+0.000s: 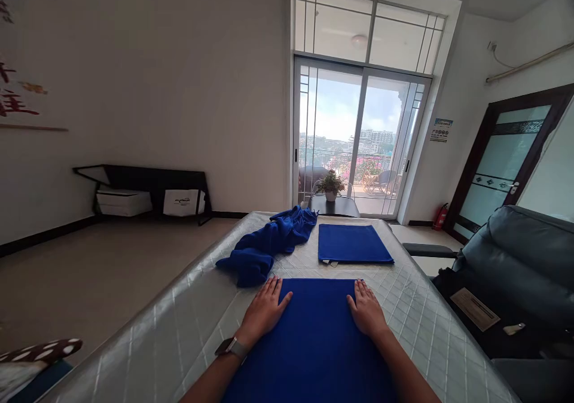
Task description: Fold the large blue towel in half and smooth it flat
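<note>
A blue cloth [319,343] lies flat on the quilted silver-white surface right in front of me, its near end cut off by the frame. On its far left corner rests my left hand [265,308], fingers stretched forward and thumb out over the fabric. My right hand [366,311] lies the same way on the far right corner. Neither hand grips anything. Beyond them a second blue cloth [354,244] is folded into a flat rectangle, with small white tags at its near edge. A crumpled blue cloth [271,241] is bunched to the left of it.
The padded surface [179,331] has a raised silver edge on its left. A black leather armchair [506,259] stands close on the right. Past the far end are a potted plant [330,185] on a dark chair and sliding glass doors. A black bench [152,179] is along the left wall.
</note>
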`<action>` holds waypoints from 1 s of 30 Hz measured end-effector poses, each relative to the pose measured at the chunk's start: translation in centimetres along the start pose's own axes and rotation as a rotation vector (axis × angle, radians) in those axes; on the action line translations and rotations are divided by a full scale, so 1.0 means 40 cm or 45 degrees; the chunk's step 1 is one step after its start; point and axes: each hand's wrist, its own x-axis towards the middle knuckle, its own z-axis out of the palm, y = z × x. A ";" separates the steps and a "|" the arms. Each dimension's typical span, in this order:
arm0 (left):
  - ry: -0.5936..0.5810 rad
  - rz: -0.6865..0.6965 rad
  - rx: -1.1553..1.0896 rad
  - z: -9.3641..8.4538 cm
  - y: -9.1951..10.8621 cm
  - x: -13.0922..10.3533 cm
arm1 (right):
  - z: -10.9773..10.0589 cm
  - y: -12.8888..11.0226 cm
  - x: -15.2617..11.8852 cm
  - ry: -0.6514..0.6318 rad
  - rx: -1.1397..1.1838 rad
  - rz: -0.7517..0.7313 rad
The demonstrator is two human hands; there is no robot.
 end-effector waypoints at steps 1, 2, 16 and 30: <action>0.010 0.002 0.006 0.002 0.000 0.001 | -0.001 -0.001 0.000 -0.001 -0.002 0.002; 0.013 0.000 0.012 0.003 0.001 0.001 | -0.002 -0.002 0.000 -0.002 -0.005 0.003; 0.187 0.193 0.061 -0.060 0.121 -0.028 | -0.010 -0.007 -0.006 0.025 0.008 0.005; 0.124 0.546 -0.254 0.026 0.545 0.042 | 0.011 0.019 -0.004 0.012 -0.038 -0.059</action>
